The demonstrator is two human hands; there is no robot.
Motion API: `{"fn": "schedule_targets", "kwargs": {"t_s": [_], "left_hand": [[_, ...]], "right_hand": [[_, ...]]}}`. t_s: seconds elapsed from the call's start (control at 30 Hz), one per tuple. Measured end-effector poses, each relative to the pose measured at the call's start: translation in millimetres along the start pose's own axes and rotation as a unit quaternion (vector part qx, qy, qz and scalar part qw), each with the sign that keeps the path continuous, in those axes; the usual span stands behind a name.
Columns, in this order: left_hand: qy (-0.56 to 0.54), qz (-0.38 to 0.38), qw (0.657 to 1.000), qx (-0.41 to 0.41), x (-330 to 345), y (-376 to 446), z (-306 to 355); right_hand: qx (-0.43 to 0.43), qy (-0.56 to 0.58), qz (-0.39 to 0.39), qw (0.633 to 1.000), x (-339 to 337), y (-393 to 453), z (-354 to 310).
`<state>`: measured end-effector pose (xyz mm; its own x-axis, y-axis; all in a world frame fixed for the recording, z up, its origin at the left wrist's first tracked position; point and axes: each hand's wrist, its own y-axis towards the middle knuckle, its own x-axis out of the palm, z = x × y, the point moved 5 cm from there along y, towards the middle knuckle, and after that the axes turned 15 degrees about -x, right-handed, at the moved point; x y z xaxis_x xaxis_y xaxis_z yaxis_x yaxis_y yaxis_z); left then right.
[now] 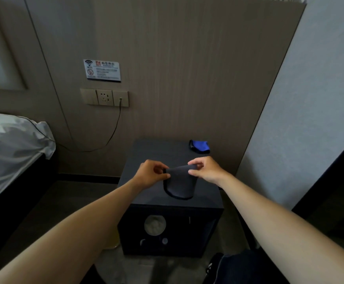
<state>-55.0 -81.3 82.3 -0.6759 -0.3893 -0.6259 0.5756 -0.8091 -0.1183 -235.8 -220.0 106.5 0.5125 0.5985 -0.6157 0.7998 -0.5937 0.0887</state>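
A dark grey cloth piece with a rounded lower edge hangs just above the top of a black bedside cabinet. My left hand pinches its upper left edge between thumb and fingers. At the upper right edge my right hand pinches the same cloth. Both hands hold it stretched between them. A blue cloth item with a dark rim lies at the cabinet's back right corner.
A bed with a white pillow stands to the left. A wall socket panel with a thin cable plugged in sits above the floor gap. A dark shoe and trouser leg show at the bottom right. A pale wall rises on the right.
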Motion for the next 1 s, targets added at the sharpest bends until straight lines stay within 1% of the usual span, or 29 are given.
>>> {"fn": "schedule_targets", "kwargs": {"t_s": [0.07, 0.1, 0.2, 0.33, 0.4, 0.47, 0.53, 0.63, 0.73, 0.8, 0.87, 0.93, 1.0], "left_hand": [[0.008, -0.002, 1.000, 0.004, 0.8, 1.8, 0.7], [0.014, -0.003, 1.000, 0.005, 1.6, 2.7, 1.3], [0.046, -0.005, 0.999, 0.006, 5.4, 4.3, 3.2], [0.089, -0.016, 0.996, 0.011, 14.3, 8.4, 2.2], [0.083, -0.025, 0.996, 0.001, 17.6, 9.3, 4.1], [0.064, -0.045, 0.997, -0.021, 24.9, 16.4, 0.5], [0.023, -0.075, 0.995, -0.054, 34.0, 23.3, -4.7], [-0.090, -0.105, 0.985, -0.104, 51.0, 31.1, -9.7], [-0.188, -0.112, 0.964, -0.152, 66.7, 35.8, -6.3], [-0.226, -0.137, 0.948, -0.176, 78.3, 41.9, -7.6], [-0.280, -0.165, 0.925, -0.196, 91.3, 51.2, -11.9], [-0.323, -0.178, 0.906, -0.210, 101.8, 60.1, -15.1], [-0.335, -0.166, 0.902, -0.217, 110.3, 71.6, -17.3]], "right_hand": [[-0.007, 0.017, -0.032, 0.999, 1.0, -2.5, -1.8], [-0.010, 0.006, -0.039, 0.999, 0.9, -2.8, -0.8], [-0.022, -0.051, -0.036, 0.998, -0.7, -0.3, 2.2], [-0.037, -0.110, -0.059, 0.992, 0.9, 0.9, 5.1], [-0.027, -0.112, -0.062, 0.991, 0.6, 3.1, 9.2], [0.006, -0.079, -0.058, 0.995, 1.8, 6.2, 17.6], [0.043, -0.029, -0.044, 0.998, 5.1, 9.5, 24.2], [0.068, -0.009, -0.017, 0.998, 11.9, 15.0, 32.0], [0.100, 0.006, 0.012, 0.995, 14.2, 21.2, 49.1], [0.117, 0.015, 0.029, 0.993, 13.6, 30.1, 66.4], [0.130, 0.025, 0.058, 0.990, 8.6, 34.8, 82.8], [0.142, 0.046, 0.090, 0.985, 2.6, 37.5, 99.1], [0.157, 0.072, 0.114, 0.978, -2.3, 40.1, 115.1]]}}
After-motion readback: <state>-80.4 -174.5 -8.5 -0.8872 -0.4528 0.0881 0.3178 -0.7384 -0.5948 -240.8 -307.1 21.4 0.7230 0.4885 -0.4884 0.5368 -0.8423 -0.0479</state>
